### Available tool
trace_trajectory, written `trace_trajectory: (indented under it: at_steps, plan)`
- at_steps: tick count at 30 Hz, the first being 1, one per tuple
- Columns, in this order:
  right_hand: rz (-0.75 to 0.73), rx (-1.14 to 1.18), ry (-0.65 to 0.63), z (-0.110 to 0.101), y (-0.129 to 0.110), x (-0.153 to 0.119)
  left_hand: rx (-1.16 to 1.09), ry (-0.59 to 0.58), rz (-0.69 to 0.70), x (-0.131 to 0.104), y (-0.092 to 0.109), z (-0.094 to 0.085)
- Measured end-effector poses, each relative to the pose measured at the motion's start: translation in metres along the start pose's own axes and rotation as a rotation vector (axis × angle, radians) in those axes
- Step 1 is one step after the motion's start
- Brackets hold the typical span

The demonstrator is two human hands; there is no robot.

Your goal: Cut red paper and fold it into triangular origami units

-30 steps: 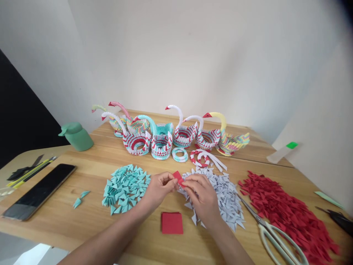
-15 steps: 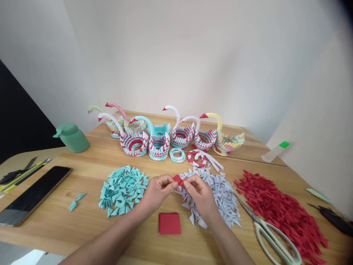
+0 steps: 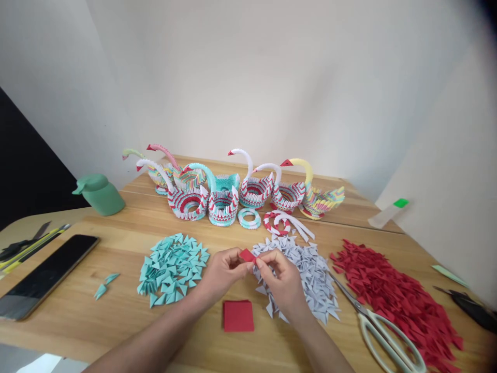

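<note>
Red stack (image 3: 238, 316) is lying nearest, probably for easy reach. Left hand (image 3: 224, 273) and right hand (image 3: 283, 280), both grips closed, are pinching a red slip (image 3: 247, 255) between them, seemingly steadying it; swans (image 3: 256, 192) are standing behind, likely leaving workspace.

a dark-screened phone (image 3: 48, 277) lies flat on the left of a wooden table (image 3: 124, 233), beside slim yellow and black sticks (image 3: 37, 248). behind it sits a green lidded jug (image 3: 102, 198). far right, a translucent green-capped tube (image 3: 385, 216) is near a pale wall (image 3: 438, 176).

Red slip (image 3: 247, 255) matt paper; tabletop (image 3: 120, 233) wood.
</note>
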State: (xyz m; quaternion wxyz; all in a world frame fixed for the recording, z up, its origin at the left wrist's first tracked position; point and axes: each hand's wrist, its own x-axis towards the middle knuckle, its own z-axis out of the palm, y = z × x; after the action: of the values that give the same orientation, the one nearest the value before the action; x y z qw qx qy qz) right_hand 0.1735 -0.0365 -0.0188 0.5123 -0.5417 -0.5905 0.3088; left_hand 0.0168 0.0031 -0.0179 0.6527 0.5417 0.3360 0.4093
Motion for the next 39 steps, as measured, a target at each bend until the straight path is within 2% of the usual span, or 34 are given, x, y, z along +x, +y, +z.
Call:
trace_trajectory:
  at_steps: [3, 7, 12, 14, 17, 19, 22, 28, 31, 36, 39]
  plan:
    - [0.013, 0.018, 0.006, 0.002, 0.001, -0.001, 0.018, 0.013, -0.006, 0.000, -0.002, 0.000]
    - [0.113, 0.159, -0.020, 0.004, 0.001, 0.001, 0.019, -0.009, -0.029, 0.000, -0.001, -0.001]
    - [0.176, 0.232, -0.157, 0.002, 0.000, 0.005, 0.007, 0.046, -0.051, 0.002, 0.002, -0.005]
    - [0.182, 0.241, -0.195, -0.001, 0.002, 0.007, 0.077, 0.053, -0.030, 0.002, 0.002, -0.007]
    - [0.156, 0.199, -0.164, -0.005, 0.006, 0.009, 0.276, -0.019, 0.012, 0.000, 0.001, -0.007]
    - [0.133, 0.146, -0.133, -0.007, 0.008, 0.010, 0.336, -0.013, 0.039, -0.001, -0.001, -0.007]
    - [0.102, 0.091, -0.089, -0.007, 0.008, 0.009, 0.265, 0.071, 0.064, 0.001, -0.002, -0.007]
    - [0.075, 0.022, -0.054, -0.006, 0.005, 0.008, 0.136, 0.035, -0.083, 0.005, -0.002, -0.007]
    - [0.005, -0.052, -0.042, -0.006, 0.002, 0.009, 0.147, 0.065, -0.092, 0.004, -0.001, -0.007]
    - [-0.285, -0.192, -0.006, -0.007, 0.000, 0.008, 0.150, 0.068, -0.067, 0.003, -0.001, -0.006]
    - [-0.404, -0.244, 0.009, -0.008, 0.002, 0.008, 0.161, 0.075, -0.059, 0.003, 0.000, -0.006]
